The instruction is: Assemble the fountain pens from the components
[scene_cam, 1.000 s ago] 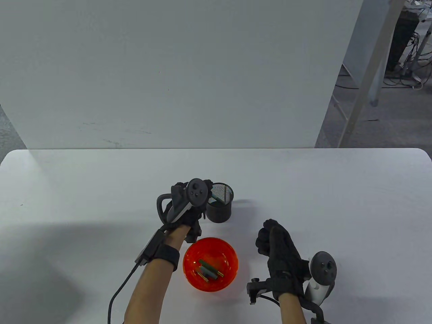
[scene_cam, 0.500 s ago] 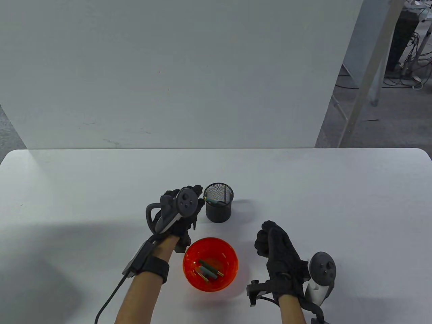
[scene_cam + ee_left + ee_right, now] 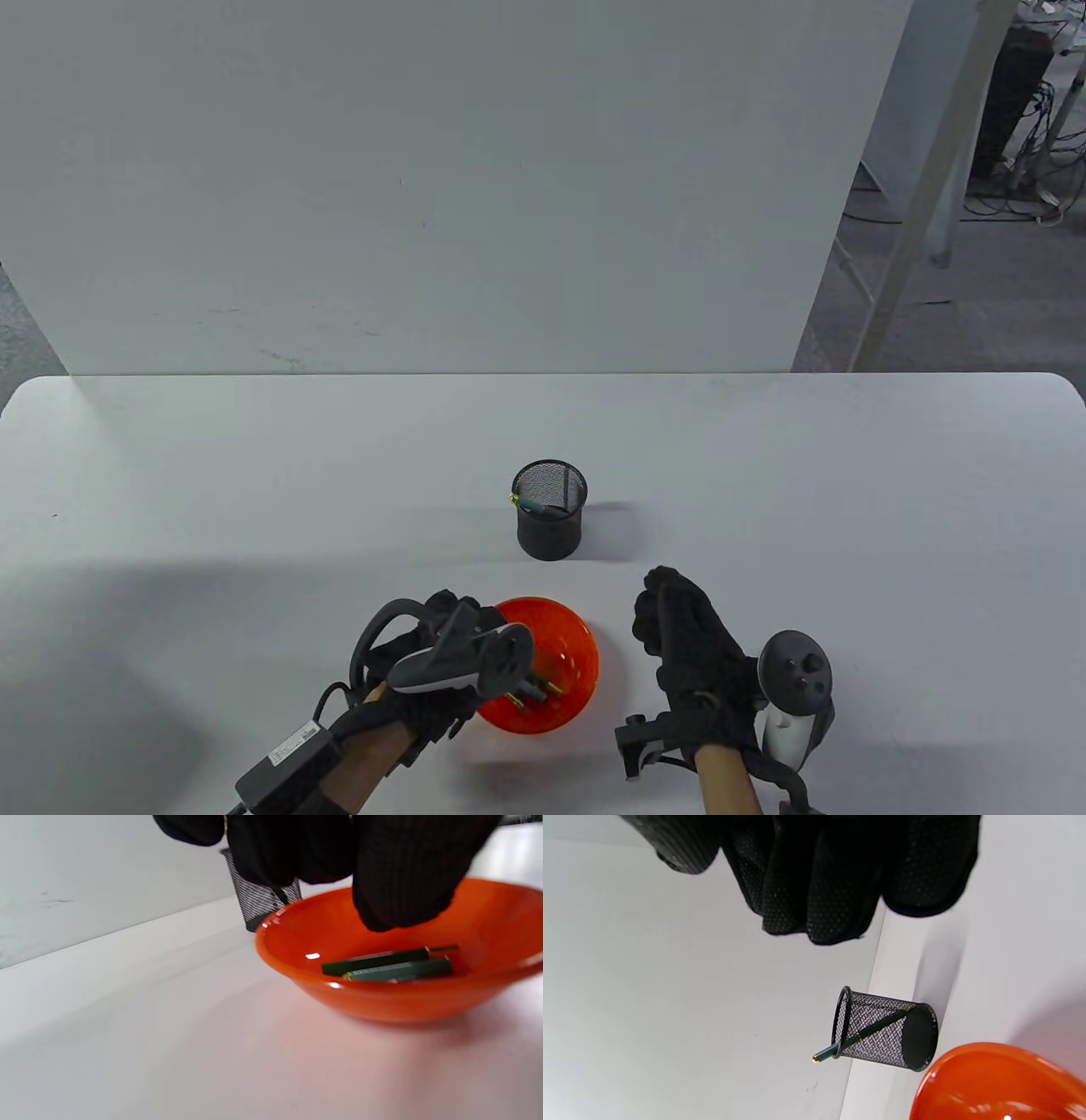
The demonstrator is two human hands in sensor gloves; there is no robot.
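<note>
White table (image 3: 254, 475), orange bowl (image 3: 577, 632) as landmark. Behind bowl: mesh cup (image 3: 550, 522), one assembled pen (image 3: 859, 1036) inside. In bowl: remaining pen parts (image 3: 390, 965). Over bowl: left hand (image 3: 441, 679), fingers curled, nothing gripped. Right of bowl: right hand (image 3: 687, 654), clenched, contents indiscernible.

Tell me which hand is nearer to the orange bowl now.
Left. The left hand hovers over the orange bowl, its fingers above the pen parts. The right hand stays beside it, apart.

white table (image 3: 212, 475) fills lower half | white backboard (image 3: 424, 187) upright along its 12 o'clock edge | grey floor with cables (image 3: 1018, 195) at 2 o'clock | slanted metal legs (image 3: 912, 221) beside backboard
</note>
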